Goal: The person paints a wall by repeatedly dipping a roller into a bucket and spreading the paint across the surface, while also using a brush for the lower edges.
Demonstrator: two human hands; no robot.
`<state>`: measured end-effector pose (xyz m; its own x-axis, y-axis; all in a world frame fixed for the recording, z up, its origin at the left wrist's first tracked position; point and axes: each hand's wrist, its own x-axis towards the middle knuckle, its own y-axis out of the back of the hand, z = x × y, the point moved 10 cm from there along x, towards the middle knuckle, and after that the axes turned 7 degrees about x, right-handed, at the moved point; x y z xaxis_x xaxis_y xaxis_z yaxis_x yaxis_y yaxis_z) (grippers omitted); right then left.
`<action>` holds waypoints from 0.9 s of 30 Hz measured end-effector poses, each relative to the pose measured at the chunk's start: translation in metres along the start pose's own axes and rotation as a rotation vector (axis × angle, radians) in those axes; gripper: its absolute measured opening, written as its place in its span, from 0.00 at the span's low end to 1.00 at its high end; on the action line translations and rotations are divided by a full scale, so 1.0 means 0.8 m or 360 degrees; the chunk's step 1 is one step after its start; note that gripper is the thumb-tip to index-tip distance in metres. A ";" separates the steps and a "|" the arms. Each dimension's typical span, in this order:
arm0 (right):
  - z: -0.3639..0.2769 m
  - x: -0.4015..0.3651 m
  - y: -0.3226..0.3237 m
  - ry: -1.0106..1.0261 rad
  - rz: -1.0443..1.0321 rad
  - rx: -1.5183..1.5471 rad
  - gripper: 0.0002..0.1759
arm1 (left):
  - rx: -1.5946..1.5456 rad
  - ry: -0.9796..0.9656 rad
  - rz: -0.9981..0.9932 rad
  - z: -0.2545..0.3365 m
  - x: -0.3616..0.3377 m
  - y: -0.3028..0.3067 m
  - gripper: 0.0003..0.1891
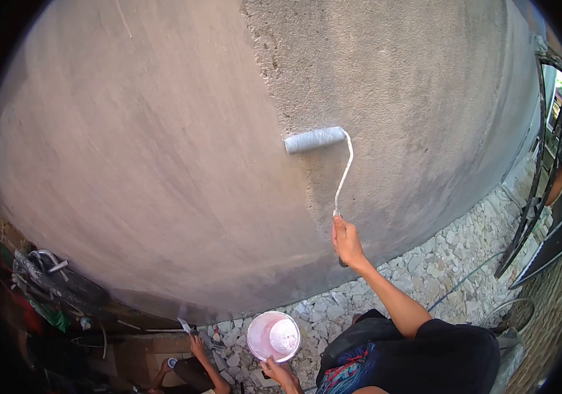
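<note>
My right hand [349, 243] is wrapped round the handle of a paint roller, arm stretched forward. The roller's pale, wet-looking sleeve [315, 139] lies against the wall [182, 151], at the line between a smoother left part and a rough, pitted right part. A thin white-spattered frame [346, 172] joins sleeve and handle. Low in the view, my left hand [281, 374] grips the near rim of a white bucket [256, 336], whose inside looks pinkish with a whitish patch. The fingers under the rim are partly hidden.
Broken stone rubble [425, 269] covers the ground along the wall's foot. At lower left, a co-worker's hand [197, 346] holds a flat pale-ended tool near the wall. A dark metal frame [535, 164] leans at right, with another person's arm [558, 184] beyond it.
</note>
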<state>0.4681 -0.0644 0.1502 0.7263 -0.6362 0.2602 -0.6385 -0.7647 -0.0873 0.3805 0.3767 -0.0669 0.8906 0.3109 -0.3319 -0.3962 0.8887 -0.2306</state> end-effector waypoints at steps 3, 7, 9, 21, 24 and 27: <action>-0.053 0.037 -0.012 0.0145 0.0030 0.0115 0.33 | -0.0041 0.0007 0.0011 -0.001 0.009 0.001 0.09; -0.089 0.055 -0.014 0.0282 0.0010 0.0160 0.33 | 0.0043 -0.0011 -0.0008 0.011 0.014 -0.007 0.11; -0.091 0.053 -0.011 0.0319 0.0008 0.0157 0.33 | -0.0034 -0.0073 0.0033 0.021 0.012 -0.012 0.10; -0.070 0.025 -0.001 0.0296 0.0221 -0.0184 0.33 | 0.0004 0.0036 0.0009 -0.018 0.012 0.009 0.13; -0.085 0.031 -0.006 0.0304 0.0175 -0.0126 0.33 | -0.0033 -0.0001 0.0004 -0.016 0.016 0.007 0.12; -0.071 0.031 -0.007 0.0203 0.0103 -0.0075 0.35 | -0.0069 -0.0001 0.0036 -0.014 0.014 0.007 0.12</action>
<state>0.4753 -0.0699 0.2120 0.6469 -0.6635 0.3759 -0.6963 -0.7149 -0.0634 0.3860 0.3812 -0.0824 0.8815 0.3308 -0.3369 -0.4253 0.8662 -0.2623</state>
